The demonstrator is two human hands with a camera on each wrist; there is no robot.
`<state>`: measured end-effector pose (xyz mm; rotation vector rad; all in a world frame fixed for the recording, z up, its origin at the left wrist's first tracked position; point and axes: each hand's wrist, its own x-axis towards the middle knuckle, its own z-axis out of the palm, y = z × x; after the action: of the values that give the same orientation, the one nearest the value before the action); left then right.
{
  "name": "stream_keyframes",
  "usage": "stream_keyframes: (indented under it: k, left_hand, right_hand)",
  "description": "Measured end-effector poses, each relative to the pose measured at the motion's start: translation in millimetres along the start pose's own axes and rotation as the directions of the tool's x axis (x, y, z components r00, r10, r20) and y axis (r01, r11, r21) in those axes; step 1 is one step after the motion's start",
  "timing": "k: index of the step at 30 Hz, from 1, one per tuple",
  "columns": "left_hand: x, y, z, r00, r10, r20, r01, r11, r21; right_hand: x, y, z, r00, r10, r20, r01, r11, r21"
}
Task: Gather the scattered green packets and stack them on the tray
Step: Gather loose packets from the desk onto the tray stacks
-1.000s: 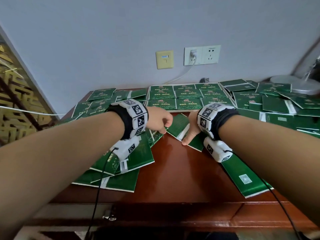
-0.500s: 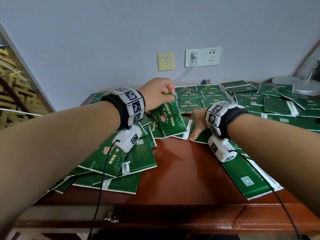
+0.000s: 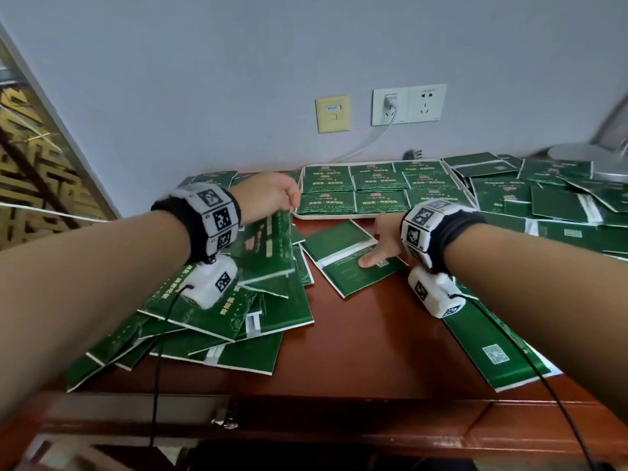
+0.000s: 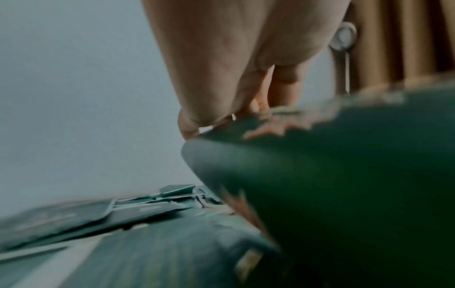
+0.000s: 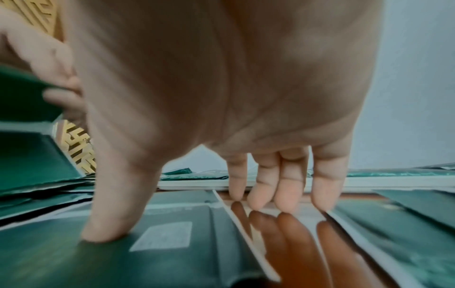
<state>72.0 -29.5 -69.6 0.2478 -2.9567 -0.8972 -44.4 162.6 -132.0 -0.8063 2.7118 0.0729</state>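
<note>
My left hand pinches the top edge of a green packet, which hangs in the air just left of the tray's front left corner. The left wrist view shows the fingers on the packet edge. The white tray at the back holds rows of green packets. My right hand is low over the table in front of the tray. Its thumb presses on a flat green packet, also seen in the head view. Its other fingers are straight and touch the wood beside the packet.
Loose green packets lie heaped at the left and across the right; one long packet lies under my right forearm. A grey lamp base stands at the back right. Bare wood shows at the front middle.
My left hand has lifted a packet off the table between the hands and now holds it hanging in the air. My right hand stays low with its thumb on a flat packet.
</note>
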Motion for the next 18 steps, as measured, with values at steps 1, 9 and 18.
stream_keyframes:
  k: [1,9,18]
  left_hand:
    - [-0.9,-6.1,3.8,0.998,-0.009,0.057,0.004,0.996,0.09]
    - [-5.2,-29.0,27.3,0.946,-0.321,-0.049,0.268,0.687,0.676]
    - [-6.7,-15.9,36.4,0.932,-0.328,0.151,0.197,0.813,0.548]
  right_hand:
    - [0.3,-3.0,-0.6,1.0,-0.006,0.0,0.006,1.0,-0.02]
    - [0.9,-13.5,-14.1,0.95,-0.205,-0.234,0.174,0.974,-0.146]
    - [5.9,-48.2,-17.1,0.944,-0.331,0.015,0.323,0.91,-0.259]
